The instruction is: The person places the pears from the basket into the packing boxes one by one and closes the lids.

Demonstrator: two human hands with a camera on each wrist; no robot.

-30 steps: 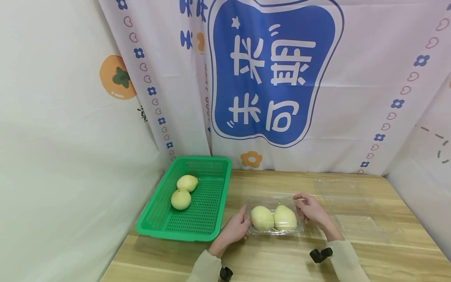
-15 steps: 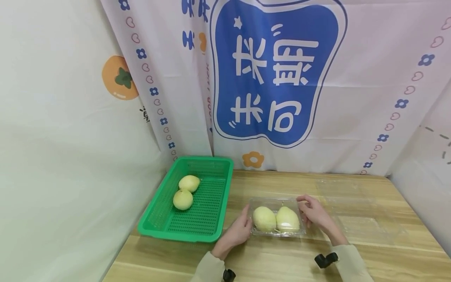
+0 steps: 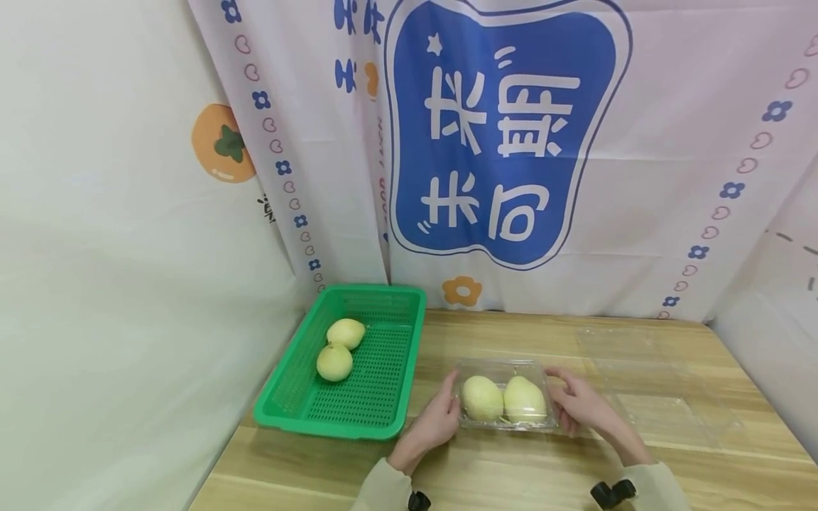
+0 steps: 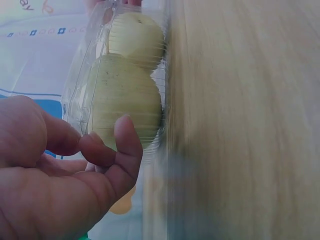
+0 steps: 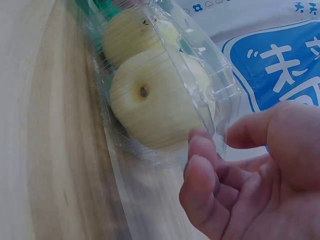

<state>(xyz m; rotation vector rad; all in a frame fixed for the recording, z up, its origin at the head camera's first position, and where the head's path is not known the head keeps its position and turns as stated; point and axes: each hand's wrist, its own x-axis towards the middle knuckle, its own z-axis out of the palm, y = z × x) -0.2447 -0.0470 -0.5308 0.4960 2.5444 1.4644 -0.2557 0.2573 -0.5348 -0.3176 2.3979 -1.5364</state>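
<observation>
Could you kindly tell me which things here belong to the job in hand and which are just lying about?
In the job:
clear box, pinched by the left hand and right hand
two boxed pears

Lying about, untouched:
green basket and its two loose pears, perhaps supplies
clear plastic items at right, too faint to identify
printed cloth behind
</observation>
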